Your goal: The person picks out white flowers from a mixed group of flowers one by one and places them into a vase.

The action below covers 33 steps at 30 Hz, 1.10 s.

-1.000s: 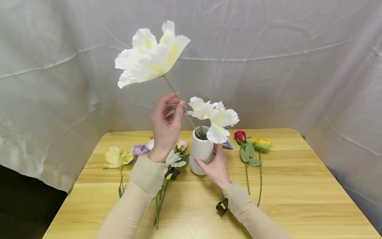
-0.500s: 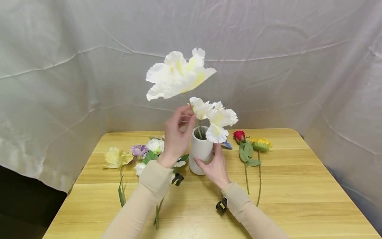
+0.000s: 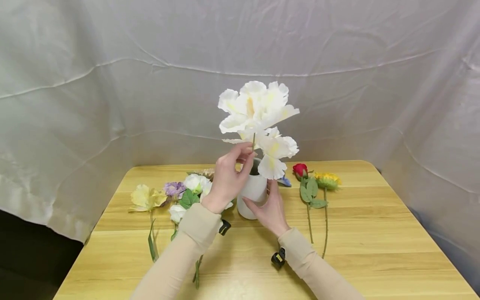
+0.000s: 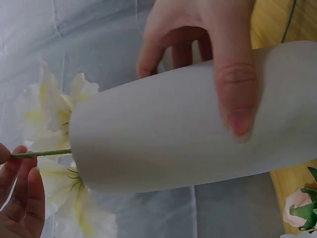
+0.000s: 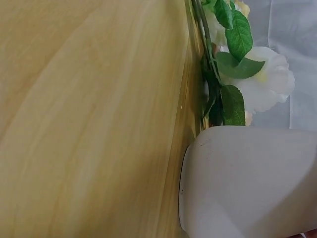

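Observation:
A large white flower (image 3: 262, 109) with yellow-tinged petals stands above the white vase (image 3: 252, 193). Thumb and fingers of my left hand (image 3: 230, 177) pinch its green stem (image 4: 42, 153) just above the vase mouth, and the stem runs down into the opening. My right hand (image 3: 271, 208) grips the vase from its right side, with the thumb across the front, as the left wrist view also shows. Another white flower (image 3: 275, 150) leans out over the vase's right rim, and one more behind is mostly covered by the large bloom. The vase stands upright on the table.
Left on the wooden table (image 3: 375, 233) lie a yellow flower (image 3: 144, 198), a purple flower (image 3: 174, 188) and several white ones (image 3: 196, 182), partly under my left arm. At right lie a red rose (image 3: 300, 169) and a sunflower (image 3: 328, 180). A blue flower (image 3: 285, 181) shows behind the vase.
My left hand has moved right and down, bringing the large white flower from the upper left to over the vase, its stem now more upright. The right hand has stayed on the vase.

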{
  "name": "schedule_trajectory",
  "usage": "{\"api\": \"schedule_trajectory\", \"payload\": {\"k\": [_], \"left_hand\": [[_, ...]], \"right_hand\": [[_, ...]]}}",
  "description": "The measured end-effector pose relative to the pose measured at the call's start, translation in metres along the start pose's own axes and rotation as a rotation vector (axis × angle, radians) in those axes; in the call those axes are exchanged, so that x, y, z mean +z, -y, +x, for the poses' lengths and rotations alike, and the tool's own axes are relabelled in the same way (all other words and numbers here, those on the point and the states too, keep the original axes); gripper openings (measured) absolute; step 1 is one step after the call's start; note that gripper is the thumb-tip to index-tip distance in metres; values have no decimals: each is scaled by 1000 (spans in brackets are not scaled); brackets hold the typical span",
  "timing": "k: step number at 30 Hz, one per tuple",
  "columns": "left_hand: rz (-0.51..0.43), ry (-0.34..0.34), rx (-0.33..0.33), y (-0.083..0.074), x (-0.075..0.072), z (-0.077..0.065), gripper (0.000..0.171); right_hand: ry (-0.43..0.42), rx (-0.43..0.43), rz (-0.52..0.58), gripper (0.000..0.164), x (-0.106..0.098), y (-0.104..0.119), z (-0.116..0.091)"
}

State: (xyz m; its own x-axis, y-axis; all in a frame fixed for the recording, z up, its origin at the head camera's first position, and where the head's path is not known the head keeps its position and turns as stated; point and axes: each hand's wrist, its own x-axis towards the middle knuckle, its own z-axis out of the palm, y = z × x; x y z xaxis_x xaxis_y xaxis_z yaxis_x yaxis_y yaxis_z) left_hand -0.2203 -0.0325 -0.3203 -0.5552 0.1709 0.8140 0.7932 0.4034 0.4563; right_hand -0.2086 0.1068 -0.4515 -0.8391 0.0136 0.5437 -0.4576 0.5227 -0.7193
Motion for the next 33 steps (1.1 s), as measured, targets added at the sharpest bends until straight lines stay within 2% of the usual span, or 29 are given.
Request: {"api": "schedule_trajectory", "payload": {"k": [7, 17, 33], "left_hand": [[67, 36, -16, 6, 4, -4, 19], [221, 50, -39, 11, 11, -10, 16], [353, 132, -49, 15, 15, -19, 14]], "right_hand": [[3, -8, -2, 89, 1, 0, 0], [2, 51, -3, 83, 2, -2, 0], [8, 17, -5, 86, 2, -3, -1]]}}
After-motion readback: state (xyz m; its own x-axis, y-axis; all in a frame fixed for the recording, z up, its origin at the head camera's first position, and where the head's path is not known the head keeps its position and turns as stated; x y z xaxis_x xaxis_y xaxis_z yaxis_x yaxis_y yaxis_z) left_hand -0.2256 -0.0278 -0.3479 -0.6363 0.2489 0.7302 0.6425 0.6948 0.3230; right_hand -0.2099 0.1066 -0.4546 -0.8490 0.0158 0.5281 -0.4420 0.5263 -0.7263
